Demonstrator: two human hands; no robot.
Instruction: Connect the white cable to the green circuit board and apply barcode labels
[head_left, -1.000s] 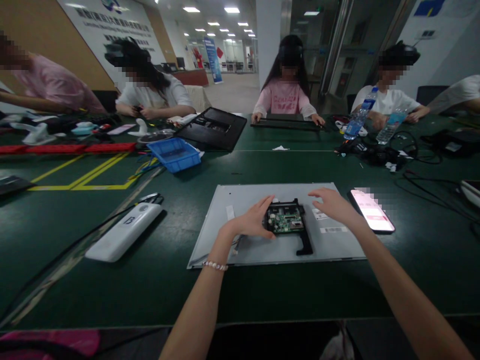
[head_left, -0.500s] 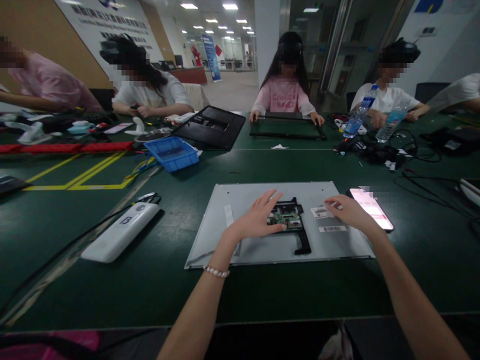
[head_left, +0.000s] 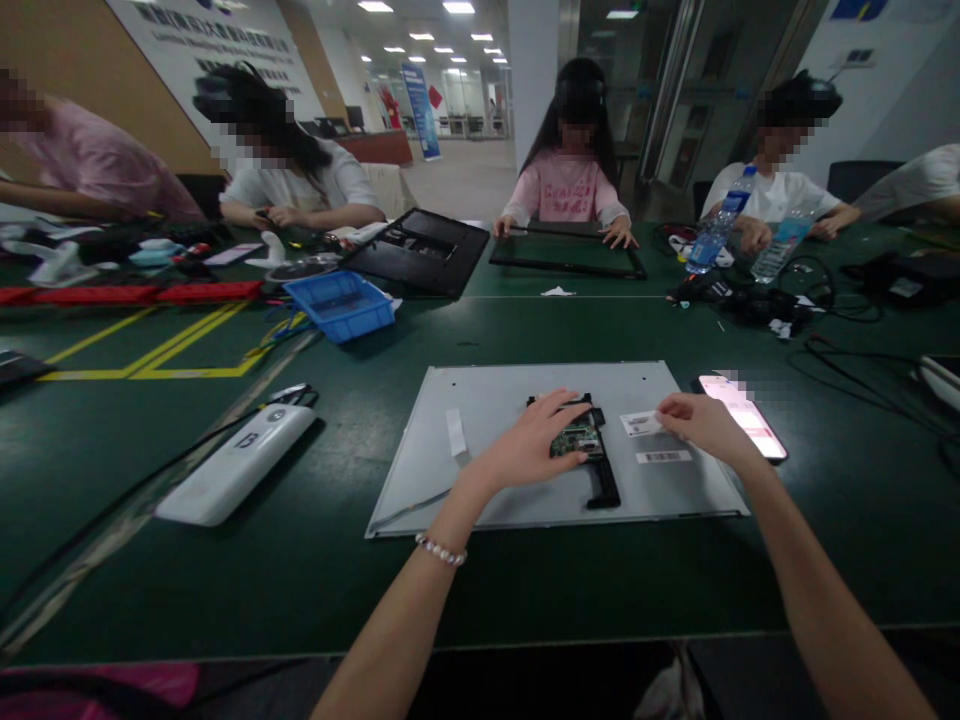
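Note:
A thin pale metal panel [head_left: 420, 430] lies flat on the green table, with a green circuit board [head_left: 577, 438] in a black bracket [head_left: 604, 485] on it. Over the board's left part spreads my left hand [head_left: 529, 445], open, hiding some of it. My right hand [head_left: 697, 420] is closed in a pinch at the right end of a white printed label [head_left: 637, 424] on the panel; the fingertips cover that end. Just below the label is a barcode strip [head_left: 663, 457]. To the left, a strip of white tape [head_left: 456, 435] is stuck to the panel.
A lit phone [head_left: 742, 415] lies by the panel's right edge. Left are a white power bank [head_left: 236, 465] with a cable and a blue basket [head_left: 341, 305]. Across the table a person holds a black frame [head_left: 566, 268]; bottles [head_left: 721, 222] and cables lie right.
My left hand has shifted slightly right over the circuit board. My right fingertips have moved a little lower at the label's edge. The person opposite has slid the black frame slightly left.

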